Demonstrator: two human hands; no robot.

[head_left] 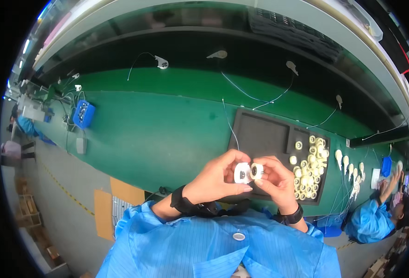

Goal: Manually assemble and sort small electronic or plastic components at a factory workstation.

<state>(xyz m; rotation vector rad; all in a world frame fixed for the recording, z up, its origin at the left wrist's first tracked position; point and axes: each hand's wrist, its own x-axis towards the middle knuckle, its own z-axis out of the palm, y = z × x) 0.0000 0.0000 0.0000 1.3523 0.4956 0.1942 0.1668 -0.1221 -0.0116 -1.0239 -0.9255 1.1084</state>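
My left hand (218, 178) grips a white round plastic housing (241, 173) with a dark opening, and a thin cable (231, 125) runs up from it onto the bench. Between the fingers of my right hand (277, 180) is a small cream-coloured ring-shaped part (257, 171) with a dark centre and a toothed edge. Both pieces are held close side by side above the near edge of the black tray; I cannot tell whether they touch. Several similar cream ring parts (312, 169) are heaped in the right section of the black tray (260, 129).
White housings with cables (162, 62) lie along the back of the green bench (167, 134); more housings (345, 162) lie right of the tray. A blue bin (83, 114) stands at the left. Another person (375, 217) in blue sits at the far right. Cardboard (103, 215) is below left.
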